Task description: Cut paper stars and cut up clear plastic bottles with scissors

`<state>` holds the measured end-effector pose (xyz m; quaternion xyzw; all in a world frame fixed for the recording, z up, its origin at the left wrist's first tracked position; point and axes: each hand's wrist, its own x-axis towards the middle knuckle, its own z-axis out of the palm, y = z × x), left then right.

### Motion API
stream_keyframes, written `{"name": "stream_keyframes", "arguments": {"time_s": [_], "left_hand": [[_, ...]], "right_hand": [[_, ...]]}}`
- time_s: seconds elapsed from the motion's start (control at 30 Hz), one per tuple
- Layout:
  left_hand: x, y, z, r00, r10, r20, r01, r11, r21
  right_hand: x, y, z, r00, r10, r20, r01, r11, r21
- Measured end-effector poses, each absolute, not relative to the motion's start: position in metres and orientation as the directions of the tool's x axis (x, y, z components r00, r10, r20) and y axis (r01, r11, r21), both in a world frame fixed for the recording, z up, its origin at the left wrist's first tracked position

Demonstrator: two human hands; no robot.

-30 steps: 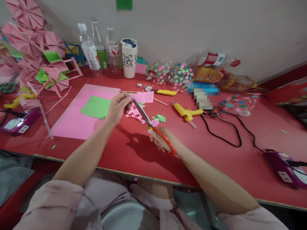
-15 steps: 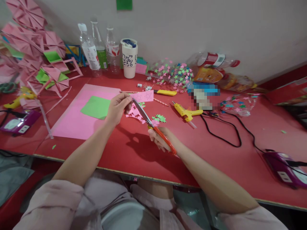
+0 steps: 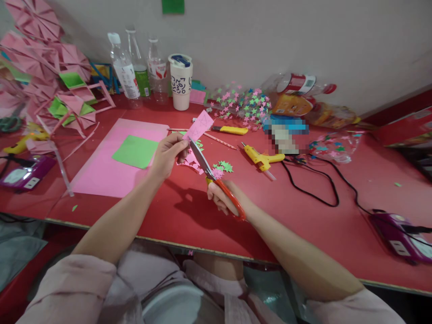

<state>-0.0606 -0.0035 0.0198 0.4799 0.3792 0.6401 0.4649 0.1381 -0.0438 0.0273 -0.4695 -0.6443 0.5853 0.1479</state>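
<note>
Between its thumb and fingers, my left hand (image 3: 171,153) pinches one end of a pink paper strip (image 3: 200,125) with star outlines drawn on it. My right hand (image 3: 224,198) is wrapped round the red handles of a pair of scissors (image 3: 202,159). The blades point up and left, with the tip at the paper beside my left fingertips. Whether the blades are parted is hard to make out. Pink paper scraps (image 3: 191,163) lie beneath the blades. Small green cut-out stars (image 3: 224,166) and pink cut-out stars (image 3: 218,173) sit just right of the scissors.
A green sheet (image 3: 135,151) rests on a larger pink sheet (image 3: 96,166) at left. A yellow utility knife (image 3: 232,130), a striped pencil (image 3: 221,140) and a yellow glue gun (image 3: 263,157) with a black cord lie behind and right. Bottles (image 3: 126,76) and a cup (image 3: 181,85) stand along the wall.
The pink strip has swung from nearly level to slanting up and to the right. The scissors have shifted only slightly, and both hands keep their hold.
</note>
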Motion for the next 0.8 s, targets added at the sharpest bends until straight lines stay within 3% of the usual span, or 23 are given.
{"name": "stream_keyframes", "arguments": {"time_s": [0.8], "left_hand": [[-0.0544,-0.0058,0.0193,-0.112,0.964,0.239,-0.275,-0.261,0.925]], "right_hand": [[0.1355,-0.0496,0.0278,-0.487,0.810,-0.326,0.397,-0.128,-0.909]]}}
